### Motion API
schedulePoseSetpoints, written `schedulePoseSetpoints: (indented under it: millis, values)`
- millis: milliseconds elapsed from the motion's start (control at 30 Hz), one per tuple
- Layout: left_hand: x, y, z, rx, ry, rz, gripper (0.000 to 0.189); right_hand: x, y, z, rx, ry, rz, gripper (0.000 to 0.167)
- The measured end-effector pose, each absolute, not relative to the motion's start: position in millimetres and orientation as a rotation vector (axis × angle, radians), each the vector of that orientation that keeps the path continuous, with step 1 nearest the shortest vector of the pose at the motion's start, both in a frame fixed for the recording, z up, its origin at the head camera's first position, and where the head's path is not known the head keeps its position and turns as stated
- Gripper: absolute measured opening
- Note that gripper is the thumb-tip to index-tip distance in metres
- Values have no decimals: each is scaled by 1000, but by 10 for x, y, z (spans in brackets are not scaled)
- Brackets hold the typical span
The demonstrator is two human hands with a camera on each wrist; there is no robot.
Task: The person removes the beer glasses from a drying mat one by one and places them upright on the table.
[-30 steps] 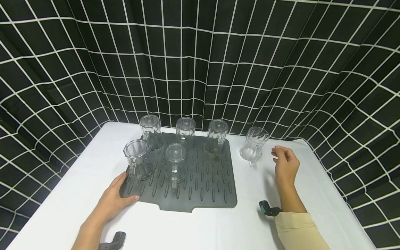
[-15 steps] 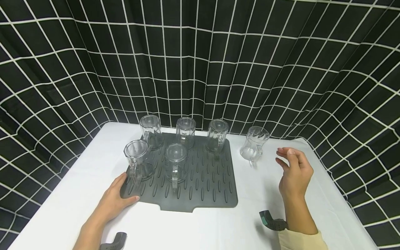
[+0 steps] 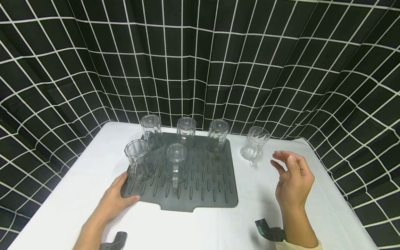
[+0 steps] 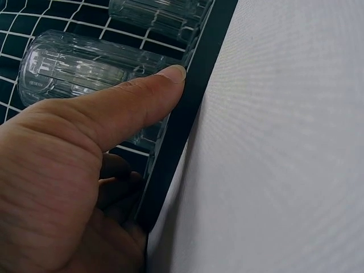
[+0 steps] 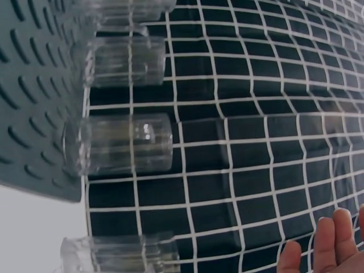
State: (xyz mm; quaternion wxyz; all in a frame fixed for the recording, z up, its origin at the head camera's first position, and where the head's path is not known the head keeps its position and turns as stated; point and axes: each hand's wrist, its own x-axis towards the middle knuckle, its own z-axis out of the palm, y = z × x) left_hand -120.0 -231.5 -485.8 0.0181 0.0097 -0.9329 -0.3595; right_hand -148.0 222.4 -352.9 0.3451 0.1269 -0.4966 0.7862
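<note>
My left hand [image 3: 111,199] rests at the near left corner of a grey ridged drying mat [image 3: 209,180]. Its fingers lie along the left edge and the thumb [image 4: 142,96] touches the front edge. Several clear glass mugs stand upside down on the mat: a near left mug [image 3: 140,161], a near middle mug [image 3: 176,161], and a back row with a left mug [image 3: 152,130], a middle mug [image 3: 186,130] and a right mug [image 3: 217,133]. Right of the mat, another glass mug [image 3: 256,140] stands upright. My right hand [image 3: 295,180] is raised near it, fingers loosely bent, holding nothing.
The mat and mugs are on a white-covered table [image 3: 215,229]. A black curtain with a white grid [image 3: 193,62] surrounds the back and both sides. Dark wrist devices, one at the left wrist [image 3: 114,241] and one at the right wrist [image 3: 270,232], stick out over the cloth.
My right hand has drawn back from beside the upright mug, toward me and slightly right, its fingers spreading a little. The left hand, mat and mugs stay where they were.
</note>
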Motion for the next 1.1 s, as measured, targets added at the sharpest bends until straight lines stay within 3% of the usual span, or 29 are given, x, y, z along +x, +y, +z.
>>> schedulePoseSetpoints:
  millis: [633, 1100]
  values:
    - [-1202, -2295, -4853, 18, -2899, -1132, 103, -1226, 1759, -3451, 581, -1381, 2162, 26]
    - [-1212, -2315, -4874, 11, -2895, -1122, 103, -1248, 1340, -3574, 529, -1551, 2185, 25]
